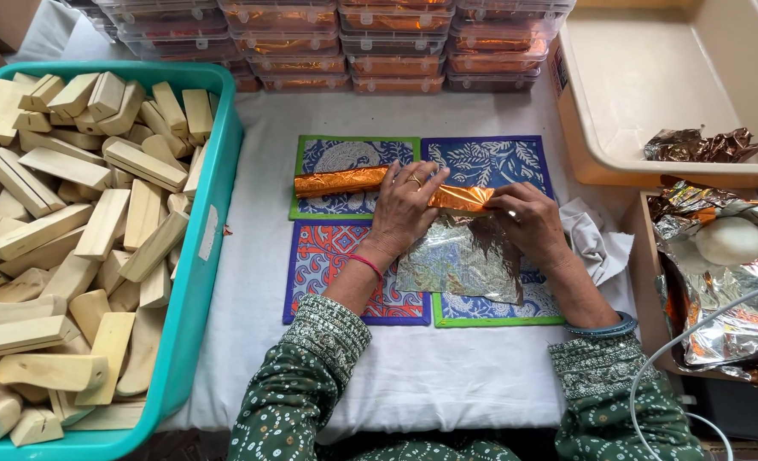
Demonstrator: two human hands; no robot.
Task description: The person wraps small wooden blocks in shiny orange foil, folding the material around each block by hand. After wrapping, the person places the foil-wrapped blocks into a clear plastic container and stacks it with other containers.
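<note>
Orange foil covers a long, narrow wrapped bar (370, 181) that lies across the patterned printed mats (345, 256) — both hands rest on it. The left hand (406, 209) lies flat and open over the bar's middle, fingers spread and pressing down, a ring on one finger. The right hand (528, 220) pinches the bar's right end between thumb and fingertips. From under the bar a sheet of silver foil (460, 260) spreads back toward the person, between the two wrists. Just right of the right hand sits a crumpled white cloth (597, 239). Well to the left of the left hand stands a teal plastic tub (204, 256) heaped with pale wooden blocks (72, 248). Beyond both hands are stacks of clear lidded boxes (396, 43) — orange contents show through them. Further right lies a beige tray (678, 171) holding crumpled foil.
</note>
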